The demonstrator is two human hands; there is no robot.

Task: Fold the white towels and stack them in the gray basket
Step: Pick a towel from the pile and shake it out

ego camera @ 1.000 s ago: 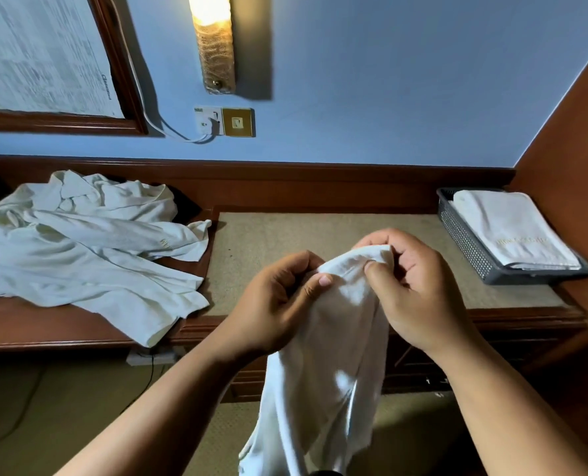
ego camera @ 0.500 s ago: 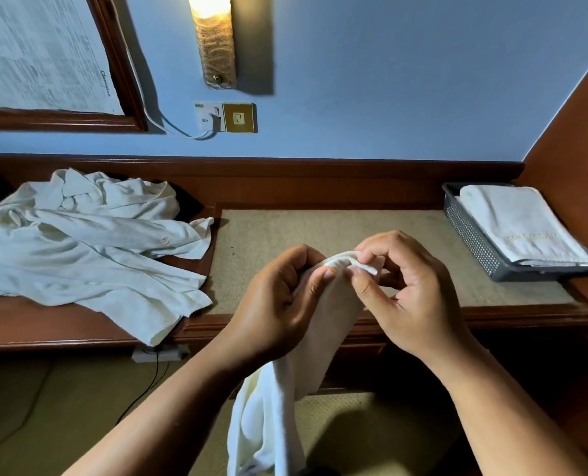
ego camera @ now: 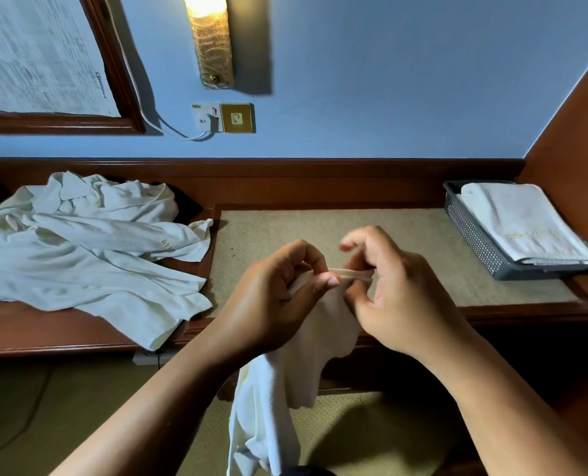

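Observation:
A white towel (ego camera: pixel 285 400) hangs down in front of the desk edge, held up by both hands. My left hand (ego camera: pixel 272 300) pinches its top hem between thumb and fingers. My right hand (ego camera: pixel 395 297) pinches the same hem a little to the right, its index finger lifted and blurred. A short stretch of hem is taut between the two hands. The gray basket (ego camera: pixel 474 242) stands at the desk's far right with a folded white towel (ego camera: pixel 523 221) inside. A heap of unfolded white towels (ego camera: pixel 90 242) lies on the left of the desk.
A beige mat (ego camera: pixel 320 231) covers the desk's middle section. A wooden side panel (ego camera: pixel 577 149) rises right of the basket. A framed sheet, a wall lamp (ego camera: pixel 210 39) and a socket with a white cable (ego camera: pixel 210 118) are on the blue wall. Carpet lies below.
The bunched top of the towel has been worked down to a thin hem. My hands have drawn slightly apart along it, and the right index finger has lifted.

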